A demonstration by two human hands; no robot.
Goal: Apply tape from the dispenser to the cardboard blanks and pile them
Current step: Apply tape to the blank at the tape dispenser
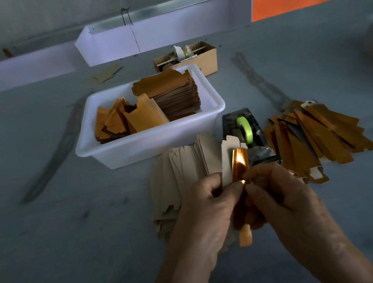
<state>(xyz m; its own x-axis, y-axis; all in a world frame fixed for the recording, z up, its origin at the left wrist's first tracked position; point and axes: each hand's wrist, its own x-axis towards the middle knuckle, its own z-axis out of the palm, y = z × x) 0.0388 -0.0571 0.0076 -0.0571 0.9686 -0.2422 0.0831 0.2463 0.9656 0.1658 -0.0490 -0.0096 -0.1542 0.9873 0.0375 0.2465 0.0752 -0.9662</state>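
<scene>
Together, the left hand (210, 206) and right hand (282, 196) pinch a folded cardboard blank (233, 166), shiny gold inside, its long axis running away from the person, far end raised. Just behind stands the tape dispenser (248, 135) with a green roll, between a fanned beige pile (183, 175) and a gold pile (314, 135); beyond, a white tub (147, 144) of blanks on the grey table (49, 232)

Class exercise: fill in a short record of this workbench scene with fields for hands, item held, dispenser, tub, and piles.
hands: left hand and right hand both pinch one blank
item held: folded cardboard blank, shiny gold face showing
dispenser: tape dispenser with green roll, just beyond the hands
tub: white tub holding stacked gold blanks
piles: plain-side pile left of dispenser; gold pile right of it
</scene>
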